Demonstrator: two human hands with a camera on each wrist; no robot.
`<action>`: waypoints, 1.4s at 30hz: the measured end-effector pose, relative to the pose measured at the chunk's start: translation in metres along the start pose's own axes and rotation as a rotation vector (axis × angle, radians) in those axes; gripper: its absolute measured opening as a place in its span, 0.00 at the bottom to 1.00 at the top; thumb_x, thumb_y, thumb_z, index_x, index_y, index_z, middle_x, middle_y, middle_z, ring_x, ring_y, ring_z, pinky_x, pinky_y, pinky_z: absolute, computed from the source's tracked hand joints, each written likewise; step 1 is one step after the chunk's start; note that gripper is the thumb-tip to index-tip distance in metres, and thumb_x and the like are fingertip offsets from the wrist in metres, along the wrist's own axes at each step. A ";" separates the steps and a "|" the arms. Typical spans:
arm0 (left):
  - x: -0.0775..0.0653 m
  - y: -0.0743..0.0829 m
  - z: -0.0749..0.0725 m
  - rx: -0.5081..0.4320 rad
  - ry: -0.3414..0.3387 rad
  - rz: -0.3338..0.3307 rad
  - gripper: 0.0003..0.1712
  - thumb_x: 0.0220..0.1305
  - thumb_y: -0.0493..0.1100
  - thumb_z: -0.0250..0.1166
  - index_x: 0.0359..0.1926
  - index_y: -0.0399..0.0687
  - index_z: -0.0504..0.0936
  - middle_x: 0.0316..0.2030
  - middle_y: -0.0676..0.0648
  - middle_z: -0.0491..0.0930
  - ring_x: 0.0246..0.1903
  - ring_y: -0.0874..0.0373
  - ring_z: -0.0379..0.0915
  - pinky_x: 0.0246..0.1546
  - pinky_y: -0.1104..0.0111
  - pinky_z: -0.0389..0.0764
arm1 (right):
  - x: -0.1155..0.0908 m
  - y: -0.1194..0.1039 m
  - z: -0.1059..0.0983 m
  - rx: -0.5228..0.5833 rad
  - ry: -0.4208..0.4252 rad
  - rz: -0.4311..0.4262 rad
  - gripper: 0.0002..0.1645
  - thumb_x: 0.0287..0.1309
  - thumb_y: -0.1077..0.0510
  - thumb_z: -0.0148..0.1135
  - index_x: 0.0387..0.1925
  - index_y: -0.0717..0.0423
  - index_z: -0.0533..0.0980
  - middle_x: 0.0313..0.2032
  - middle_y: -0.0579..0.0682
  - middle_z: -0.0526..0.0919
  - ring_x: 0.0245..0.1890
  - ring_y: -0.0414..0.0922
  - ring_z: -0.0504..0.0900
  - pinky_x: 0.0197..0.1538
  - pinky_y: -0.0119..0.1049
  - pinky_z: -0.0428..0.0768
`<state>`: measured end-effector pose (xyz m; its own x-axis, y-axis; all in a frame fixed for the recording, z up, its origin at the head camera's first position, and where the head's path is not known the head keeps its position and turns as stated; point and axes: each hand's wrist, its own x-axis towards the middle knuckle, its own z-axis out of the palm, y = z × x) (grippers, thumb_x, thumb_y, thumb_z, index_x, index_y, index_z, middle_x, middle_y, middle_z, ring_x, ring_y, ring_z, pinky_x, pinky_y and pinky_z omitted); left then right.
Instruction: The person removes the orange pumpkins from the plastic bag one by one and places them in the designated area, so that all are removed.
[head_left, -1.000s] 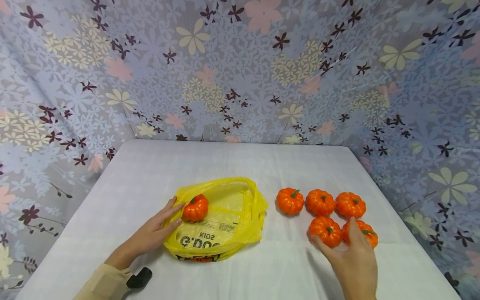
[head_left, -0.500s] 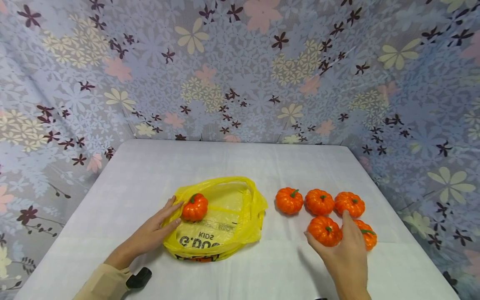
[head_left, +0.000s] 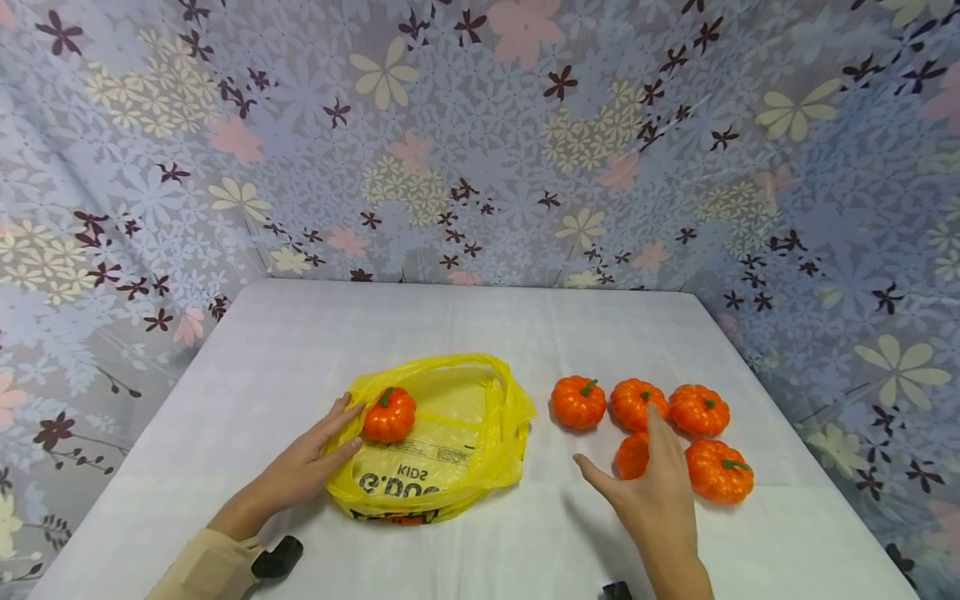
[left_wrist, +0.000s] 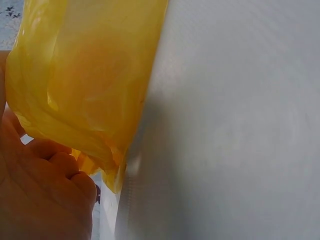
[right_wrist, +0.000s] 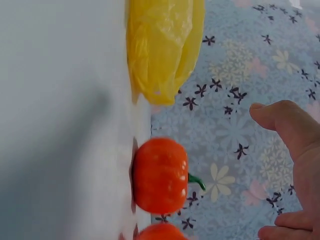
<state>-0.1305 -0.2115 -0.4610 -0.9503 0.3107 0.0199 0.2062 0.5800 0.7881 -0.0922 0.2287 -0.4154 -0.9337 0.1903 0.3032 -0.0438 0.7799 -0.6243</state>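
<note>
A yellow plastic bag (head_left: 517,433) lies with its mouth spread on the table, and a small orange pumpkin (head_left: 389,415) sits inside at its left. My left hand (head_left: 300,467) rests its fingers on the bag's left rim; the left wrist view shows the yellow film (left_wrist: 95,75) beside the folded outer fingers. My right hand (head_left: 652,492) hovers with thumb and fingers spread, partly covering a front pumpkin (head_left: 632,457). Around it sit more pumpkins: one at the front right (head_left: 720,472) and a back row with a left one (head_left: 578,402), a middle one (head_left: 633,402) and a right one (head_left: 699,410).
A white cloth covers the table (head_left: 465,321). Flower-patterned curtain fabric (head_left: 480,167) surrounds its back and sides. A black object (head_left: 277,557) is at the left wrist, and another black piece (head_left: 617,591) shows near the right wrist.
My right hand has moved left from the front right pumpkin, uncovering it, and is now over the front left one. The left hand, bag and pumpkins keep their places.
</note>
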 end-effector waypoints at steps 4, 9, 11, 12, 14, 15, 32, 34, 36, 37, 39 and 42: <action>0.000 0.000 0.000 0.001 0.004 0.010 0.35 0.78 0.53 0.54 0.78 0.48 0.58 0.78 0.37 0.42 0.76 0.37 0.36 0.70 0.37 0.44 | 0.004 0.002 0.026 0.009 0.071 -0.020 0.76 0.32 0.37 0.86 0.77 0.61 0.55 0.69 0.63 0.67 0.66 0.63 0.66 0.66 0.63 0.65; 0.001 0.001 0.001 -0.011 0.000 0.004 0.35 0.78 0.52 0.54 0.78 0.47 0.58 0.79 0.38 0.41 0.76 0.39 0.36 0.71 0.38 0.45 | 0.006 -0.006 0.035 0.031 0.028 -0.037 0.71 0.35 0.41 0.87 0.75 0.63 0.58 0.68 0.62 0.69 0.65 0.59 0.68 0.66 0.60 0.67; 0.001 0.001 0.001 -0.008 0.003 0.003 0.35 0.78 0.52 0.54 0.78 0.47 0.58 0.79 0.39 0.41 0.76 0.39 0.37 0.71 0.38 0.45 | 0.008 -0.009 0.036 0.025 0.008 -0.038 0.71 0.36 0.39 0.86 0.75 0.64 0.58 0.70 0.62 0.67 0.67 0.60 0.66 0.67 0.60 0.66; 0.001 0.001 0.001 -0.007 0.005 0.003 0.35 0.78 0.52 0.54 0.78 0.47 0.58 0.79 0.39 0.42 0.76 0.39 0.37 0.71 0.39 0.45 | 0.008 -0.011 0.037 0.020 -0.002 -0.036 0.72 0.36 0.38 0.85 0.75 0.64 0.57 0.71 0.62 0.65 0.68 0.61 0.64 0.68 0.61 0.65; 0.001 0.001 0.001 -0.005 0.005 0.001 0.35 0.78 0.53 0.54 0.78 0.47 0.58 0.79 0.39 0.42 0.76 0.39 0.37 0.71 0.38 0.45 | 0.009 -0.014 0.038 0.023 -0.020 -0.031 0.72 0.36 0.36 0.84 0.75 0.63 0.57 0.72 0.62 0.63 0.70 0.61 0.62 0.68 0.62 0.64; 0.001 0.001 0.001 -0.003 0.004 -0.001 0.35 0.77 0.53 0.54 0.78 0.48 0.58 0.79 0.39 0.42 0.76 0.39 0.37 0.71 0.39 0.45 | 0.010 -0.015 0.039 0.029 -0.029 -0.027 0.72 0.36 0.35 0.84 0.76 0.62 0.57 0.72 0.61 0.63 0.71 0.61 0.62 0.68 0.62 0.64; -0.002 0.004 0.001 -0.010 0.002 -0.008 0.35 0.77 0.53 0.55 0.78 0.48 0.58 0.78 0.37 0.42 0.76 0.37 0.36 0.70 0.38 0.44 | 0.012 -0.029 0.065 0.122 -0.176 -0.021 0.69 0.35 0.36 0.84 0.75 0.58 0.60 0.70 0.59 0.68 0.67 0.58 0.69 0.66 0.58 0.69; -0.002 0.005 0.001 -0.008 0.004 -0.009 0.35 0.77 0.53 0.55 0.78 0.49 0.58 0.78 0.37 0.42 0.76 0.38 0.36 0.70 0.38 0.44 | 0.012 -0.030 0.068 0.146 -0.182 -0.031 0.69 0.35 0.37 0.85 0.74 0.57 0.60 0.69 0.58 0.69 0.66 0.57 0.71 0.66 0.57 0.69; -0.002 0.004 0.001 -0.008 0.005 -0.008 0.35 0.77 0.53 0.55 0.78 0.49 0.59 0.78 0.37 0.42 0.76 0.37 0.36 0.70 0.38 0.44 | 0.012 -0.031 0.071 0.170 -0.186 -0.044 0.68 0.36 0.37 0.85 0.74 0.57 0.61 0.69 0.57 0.69 0.65 0.56 0.72 0.66 0.57 0.70; -0.002 0.004 0.001 -0.009 0.005 -0.007 0.35 0.77 0.53 0.55 0.78 0.49 0.59 0.78 0.37 0.42 0.76 0.37 0.36 0.70 0.38 0.44 | 0.012 -0.033 0.073 0.179 -0.188 -0.049 0.67 0.36 0.37 0.84 0.74 0.56 0.62 0.69 0.57 0.69 0.66 0.57 0.71 0.66 0.57 0.69; -0.002 0.004 0.000 -0.016 0.004 -0.007 0.35 0.77 0.53 0.55 0.78 0.49 0.59 0.78 0.37 0.42 0.76 0.37 0.36 0.70 0.38 0.43 | 0.011 -0.036 0.076 0.186 -0.195 -0.059 0.65 0.37 0.36 0.84 0.73 0.55 0.63 0.70 0.56 0.69 0.67 0.57 0.70 0.66 0.58 0.69; -0.002 0.004 0.000 -0.020 0.003 -0.010 0.35 0.77 0.53 0.55 0.78 0.49 0.59 0.78 0.37 0.42 0.76 0.37 0.35 0.70 0.38 0.43 | 0.011 -0.042 0.081 0.178 -0.199 -0.071 0.64 0.38 0.35 0.83 0.73 0.55 0.64 0.70 0.56 0.69 0.68 0.57 0.68 0.66 0.60 0.68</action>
<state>-0.1282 -0.2096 -0.4583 -0.9529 0.3030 0.0138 0.1921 0.5677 0.8005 -0.1295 0.1499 -0.4440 -0.9768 0.0043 0.2139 -0.1567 0.6664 -0.7289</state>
